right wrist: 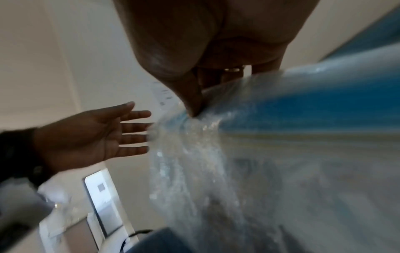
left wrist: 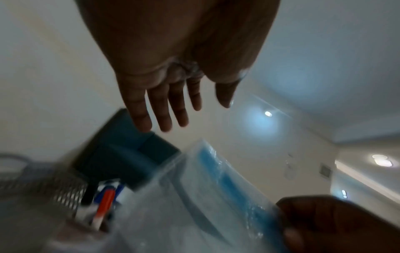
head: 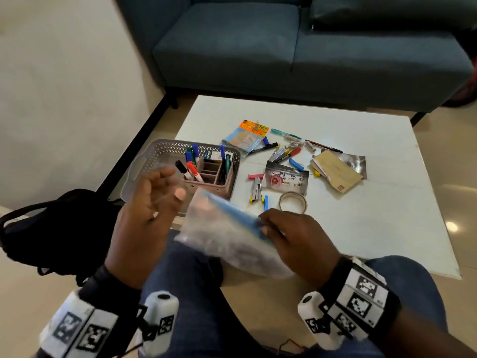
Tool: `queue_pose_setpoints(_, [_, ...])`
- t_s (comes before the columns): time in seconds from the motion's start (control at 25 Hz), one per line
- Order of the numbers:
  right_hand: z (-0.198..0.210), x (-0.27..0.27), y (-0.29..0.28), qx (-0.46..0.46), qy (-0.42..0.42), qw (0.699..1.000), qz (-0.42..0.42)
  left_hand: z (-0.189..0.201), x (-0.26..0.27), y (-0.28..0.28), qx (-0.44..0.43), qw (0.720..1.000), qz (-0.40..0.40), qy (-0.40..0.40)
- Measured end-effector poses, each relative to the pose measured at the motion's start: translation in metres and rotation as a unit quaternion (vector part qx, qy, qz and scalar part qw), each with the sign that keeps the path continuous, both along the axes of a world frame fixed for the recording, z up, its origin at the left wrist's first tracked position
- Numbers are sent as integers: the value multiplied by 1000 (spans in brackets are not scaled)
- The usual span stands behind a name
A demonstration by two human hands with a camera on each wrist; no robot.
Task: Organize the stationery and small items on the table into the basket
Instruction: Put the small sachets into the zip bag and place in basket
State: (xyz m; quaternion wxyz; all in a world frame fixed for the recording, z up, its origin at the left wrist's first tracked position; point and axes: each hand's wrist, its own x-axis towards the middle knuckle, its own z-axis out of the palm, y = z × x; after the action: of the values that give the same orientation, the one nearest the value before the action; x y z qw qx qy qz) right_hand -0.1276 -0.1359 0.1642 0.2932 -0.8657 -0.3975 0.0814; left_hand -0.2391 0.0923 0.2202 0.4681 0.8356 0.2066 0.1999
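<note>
A clear plastic zip bag (head: 232, 236) with a blue strip hangs over my lap at the table's near edge. My right hand (head: 291, 233) pinches it at the blue strip, thumb on top (right wrist: 192, 102). My left hand (head: 152, 200) hovers beside the bag (left wrist: 216, 196) with straight, spread fingers (left wrist: 164, 109), holding nothing. The grey perforated basket (head: 157, 156) stands on the table's left, with a brown pen organiser (head: 214, 177) inside holding several markers (head: 193, 161). Loose pens (head: 284, 153), clips and packets lie on the white table (head: 361, 215).
A tape ring (head: 293, 202), a stapler (head: 256, 189), a floral pouch (head: 286, 179) and a brown envelope (head: 338, 171) lie to the right of the basket. A blue sofa (head: 284, 47) stands behind the table. A black bag (head: 51, 228) sits on the floor to the left.
</note>
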Motion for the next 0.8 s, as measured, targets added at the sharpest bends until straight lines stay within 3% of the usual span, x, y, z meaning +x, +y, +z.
queue_pose_setpoints(0.08, [0,7,-6,32,70,997,-26,4,3,-8,244,960,-136,-7])
queue_pose_setpoints(0.16, [2,11,-8,48,96,994,7,3,14,-25,411,868,-273,57])
queue_pose_setpoints(0.24, [6,12,-10,66,134,987,51,-6,28,-38,527,774,-325,133])
queue_pose_setpoints(0.28, [6,14,-11,81,170,980,59,-9,34,-42,544,754,-332,159])
queue_pose_setpoints(0.36, [9,14,-14,102,229,967,53,-11,44,-42,515,760,-339,203])
queue_pose_setpoints(0.4, [9,12,-18,98,219,970,48,-12,47,-40,493,768,-344,221])
queue_pose_setpoints(0.52, [8,5,-27,-27,75,993,89,-14,47,-35,417,797,-355,254])
queue_pose_setpoints(0.64, [10,-9,-26,-187,-41,972,137,-16,46,-29,277,827,-386,300])
queue_pose_setpoints(0.72, [10,-11,-24,-214,-46,962,162,-18,41,-30,256,800,-428,334])
queue_pose_setpoints(0.8, [13,-9,-24,-197,46,963,176,-22,31,-34,340,742,-457,354])
